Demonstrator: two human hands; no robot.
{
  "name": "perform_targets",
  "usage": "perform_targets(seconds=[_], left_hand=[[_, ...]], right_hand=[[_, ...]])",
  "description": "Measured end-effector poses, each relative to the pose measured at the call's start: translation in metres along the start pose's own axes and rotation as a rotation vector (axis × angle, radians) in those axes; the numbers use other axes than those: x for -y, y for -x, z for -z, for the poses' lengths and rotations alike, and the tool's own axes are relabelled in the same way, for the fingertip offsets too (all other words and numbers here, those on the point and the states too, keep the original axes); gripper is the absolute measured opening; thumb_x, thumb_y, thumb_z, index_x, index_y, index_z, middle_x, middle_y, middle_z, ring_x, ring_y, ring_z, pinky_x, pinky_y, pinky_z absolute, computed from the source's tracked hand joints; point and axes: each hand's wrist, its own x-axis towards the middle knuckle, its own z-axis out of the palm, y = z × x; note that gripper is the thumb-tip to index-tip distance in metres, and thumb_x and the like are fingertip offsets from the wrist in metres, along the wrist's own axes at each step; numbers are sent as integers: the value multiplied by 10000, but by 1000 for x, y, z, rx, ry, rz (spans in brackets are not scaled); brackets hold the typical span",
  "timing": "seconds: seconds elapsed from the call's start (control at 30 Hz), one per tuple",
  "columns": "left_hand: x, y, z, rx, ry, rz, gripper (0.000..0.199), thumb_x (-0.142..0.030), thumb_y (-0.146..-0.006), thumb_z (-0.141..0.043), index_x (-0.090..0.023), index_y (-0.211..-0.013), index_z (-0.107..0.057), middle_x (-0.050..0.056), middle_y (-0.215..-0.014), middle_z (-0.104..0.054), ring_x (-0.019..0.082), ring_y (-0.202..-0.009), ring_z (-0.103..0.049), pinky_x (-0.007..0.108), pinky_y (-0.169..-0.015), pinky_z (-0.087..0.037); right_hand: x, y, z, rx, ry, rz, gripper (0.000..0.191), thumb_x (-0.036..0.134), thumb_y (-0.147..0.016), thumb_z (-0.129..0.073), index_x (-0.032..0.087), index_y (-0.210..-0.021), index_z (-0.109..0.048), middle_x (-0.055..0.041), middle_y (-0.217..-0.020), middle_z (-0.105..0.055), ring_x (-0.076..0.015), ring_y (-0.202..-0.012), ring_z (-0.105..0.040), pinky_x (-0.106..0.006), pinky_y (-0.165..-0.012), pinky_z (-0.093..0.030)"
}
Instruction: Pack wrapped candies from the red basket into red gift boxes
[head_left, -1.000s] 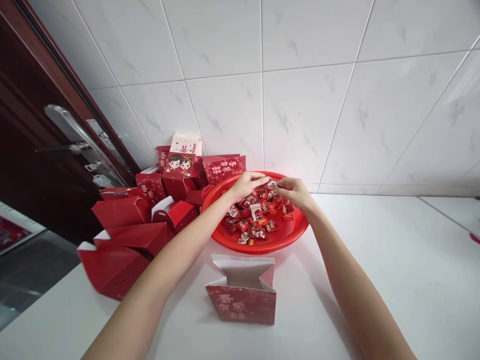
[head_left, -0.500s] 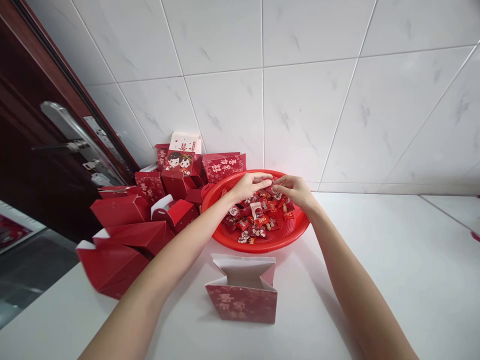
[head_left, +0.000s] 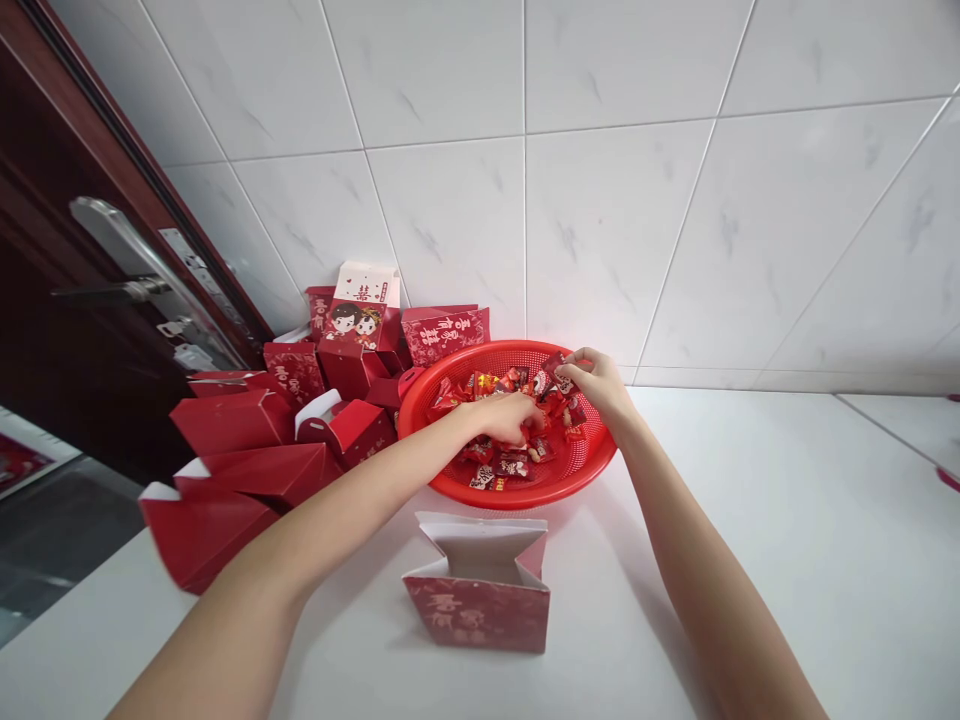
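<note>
At the centre of the frame sits a round, red, perforated plastic basket (head_left: pixel 517 497) of shiny, crinkly wrapped candies (head_left: pixel 514 463). Below it, lower centre, stands an open-topped, folded red cardboard box (head_left: pixel 480 612), pale inside. The left hand (head_left: pixel 510 415) reaches into the candies, fingers curled downward; I can't tell their grip. The right hand (head_left: pixel 596 378) pinches a dark-red wrapped candy (head_left: pixel 557 371) over the basket's far rim.

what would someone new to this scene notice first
Probably the bright red basket of wrapped candies at the centre, with the left hand reaching in and the right hand at its far right side. Next, the open red box standing in front of it, and the pile of red boxes to its left, against the white tiled wall.
</note>
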Motion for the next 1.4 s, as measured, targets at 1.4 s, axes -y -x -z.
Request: perform_targets(seconds=[1.4], left_hand=[[30, -5, 8, -583, 958, -32, 472, -378, -669, -861, -151, -1029, -657, 25, -866, -692, 173, -819, -658, 329, -806, -517]], right_hand=[[4, -2, -2, -25, -209, -108, 82, 196, -858, -634, 206, -837, -555, 11, -731, -669, -118, -580, -607, -263, -577, -535]])
